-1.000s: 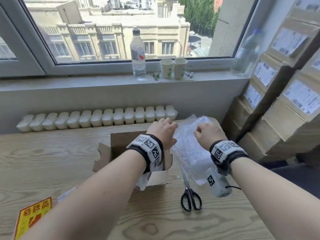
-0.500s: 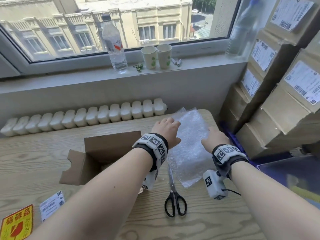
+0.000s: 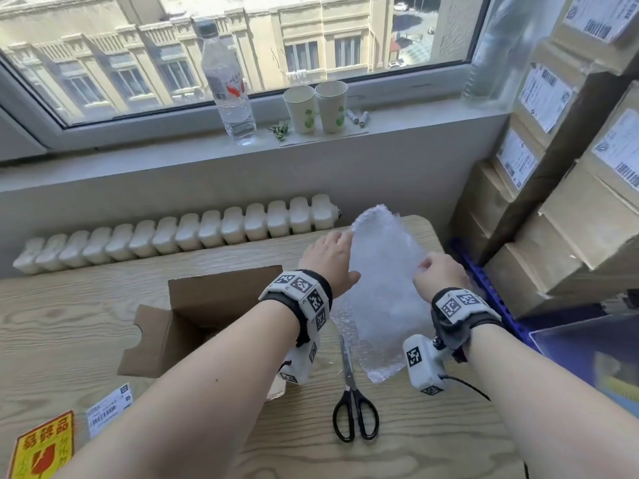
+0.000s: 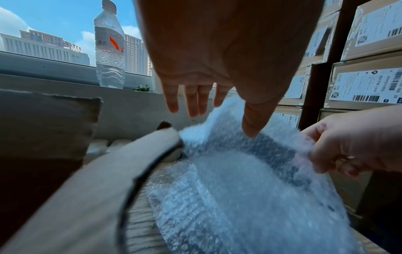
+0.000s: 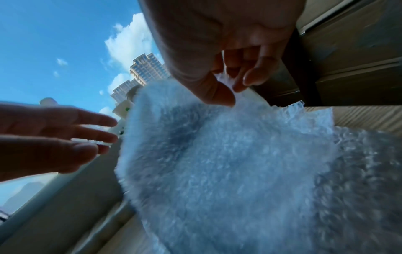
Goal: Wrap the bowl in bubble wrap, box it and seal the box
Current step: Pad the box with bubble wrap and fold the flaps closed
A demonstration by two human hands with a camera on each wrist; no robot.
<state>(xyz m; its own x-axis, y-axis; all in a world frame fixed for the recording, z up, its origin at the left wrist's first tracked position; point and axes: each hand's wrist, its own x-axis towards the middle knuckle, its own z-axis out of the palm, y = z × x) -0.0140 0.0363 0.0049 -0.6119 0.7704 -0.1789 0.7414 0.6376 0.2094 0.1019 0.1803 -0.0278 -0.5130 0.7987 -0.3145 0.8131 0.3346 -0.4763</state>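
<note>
A clear bubble wrap sheet (image 3: 383, 281) stands partly lifted off the wooden table (image 3: 69, 323), right of the open cardboard box (image 3: 207, 305). My right hand (image 3: 437, 273) pinches the sheet's right edge between thumb and fingers, seen close in the right wrist view (image 5: 230, 89). My left hand (image 3: 337, 252) is open with straight fingers beside the sheet's left edge. In the left wrist view its thumb (image 4: 252, 127) lies over the bubble wrap (image 4: 239, 180); I cannot tell if it touches. No bowl shows in any view.
Black-handled scissors (image 3: 354, 409) lie on the table just in front of the wrap. A water bottle (image 3: 228, 81) and two paper cups (image 3: 316, 107) stand on the windowsill. Labelled cartons (image 3: 570, 219) are stacked at the right. Stickers (image 3: 45, 447) lie front left.
My right hand went from lying flat on the wrap to pinching its edge and lifting it. The sheet now stands up off the table. The left hand stays open at its left edge.
</note>
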